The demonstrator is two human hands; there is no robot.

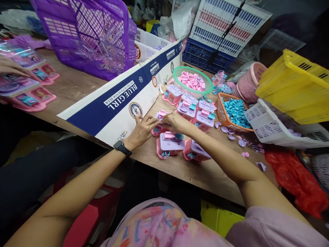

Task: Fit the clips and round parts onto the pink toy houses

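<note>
My left hand (144, 129), with a black watch on its wrist, reaches to the left side of a small pink-and-lilac plastic toy box (156, 131) and steadies it. Over the same toy's lilac top, my right hand (173, 122) bends its fingers in a pinch; what lies between the fingertips is hidden. Just nearer to me stands another toy box (171, 145) with pink and teal pieces on its lid. A tilted toy box (196, 151) sits to its right. Several more toy boxes (205, 118) stand behind my right hand.
A cardboard strip (115, 99) divides the table (200, 171). Behind are a green basket (209, 87) of pink pieces and an orange basket (219, 109) of teal ones. Lilac pieces (241, 142) lie scattered at right. Another person's hand (12, 67) rests on toys at far left.
</note>
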